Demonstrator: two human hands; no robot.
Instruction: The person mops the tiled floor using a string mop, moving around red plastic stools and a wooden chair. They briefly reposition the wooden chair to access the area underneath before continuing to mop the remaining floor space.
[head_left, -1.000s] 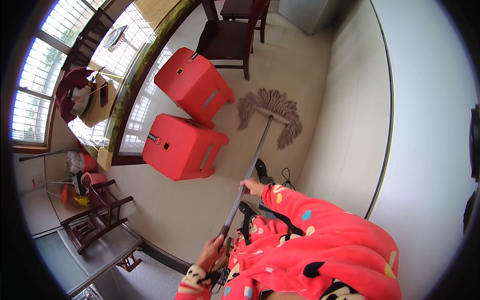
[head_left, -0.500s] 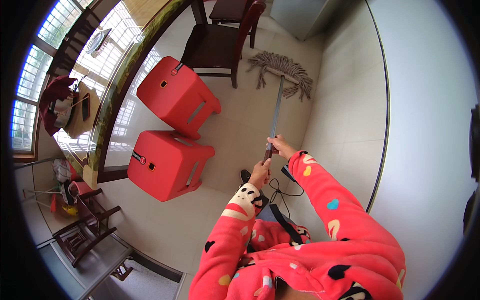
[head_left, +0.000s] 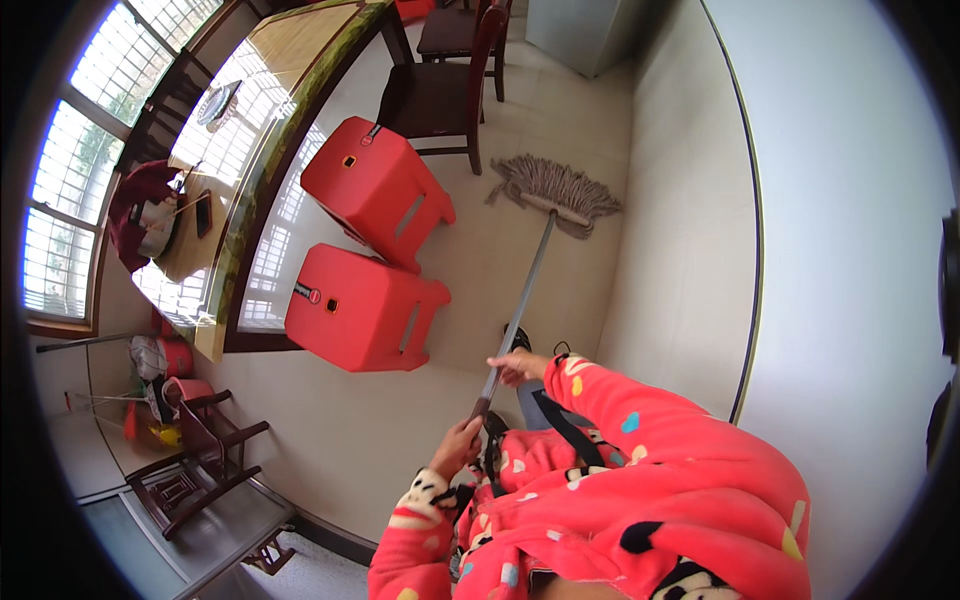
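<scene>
A mop (head_left: pixel 526 283) with a long grey pole slants up and away from me, its grey-brown string head (head_left: pixel 560 188) spread on the pale tiled floor. My left hand (head_left: pixel 457 447) is closed around the dark grip at the near end of the pole. Further up, my right hand (head_left: pixel 517 368) grips the grey shaft, with one finger stretched along it. Both arms wear red patterned fleece sleeves. To the left of the pole stand two red plastic stools (head_left: pixel 365 308), side by side.
A glossy table (head_left: pixel 235 230) with a green edge runs along the left. A dark wooden chair (head_left: pixel 435 100) stands beyond the stools, and a pale cabinet (head_left: pixel 580 35) at the far end. A white wall (head_left: pixel 850 200) bounds the right. A small dark chair (head_left: pixel 205 450) is at lower left.
The mop has been drawn back toward me, its head now nearer and its strings trailing away. Both hands have moved down and left, nearer my body.
</scene>
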